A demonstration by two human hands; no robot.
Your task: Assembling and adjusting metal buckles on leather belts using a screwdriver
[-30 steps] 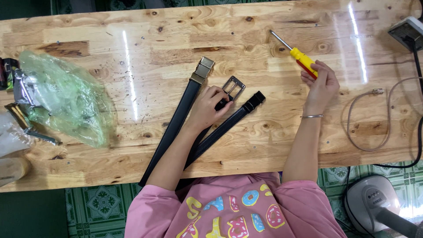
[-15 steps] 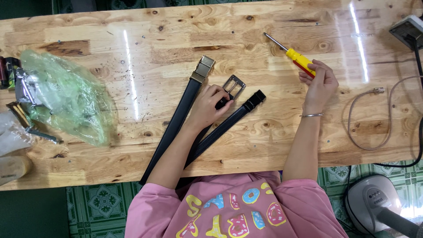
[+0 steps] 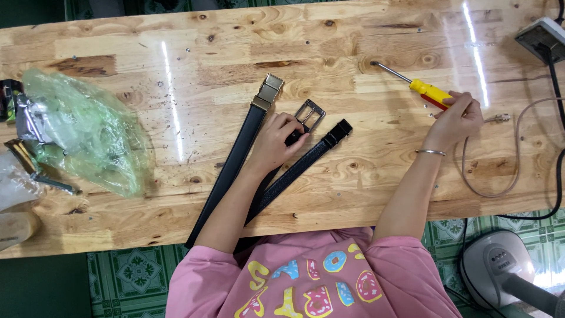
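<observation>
While the glossy knotted pine counter [image 3: 176,53] fills nearly the whole view, the crumpled green plastic bag [image 3: 82,132] takes its left end, well apart from the work. Two black leather belts lie side by side at the middle, their long axes slanting up and away from the person: the belt with the brass plate buckle [image 3: 235,159] on the left, the textured belt [image 3: 306,162] just beside it. Left hand [image 3: 279,141] curls over the silver frame buckle [image 3: 310,114], pinching the strap end. Right hand [image 3: 456,121], well apart, closes around the yellow-handled screwdriver [image 3: 421,88], whose shaft points up-left; grey cables [image 3: 518,153] loop nearby
</observation>
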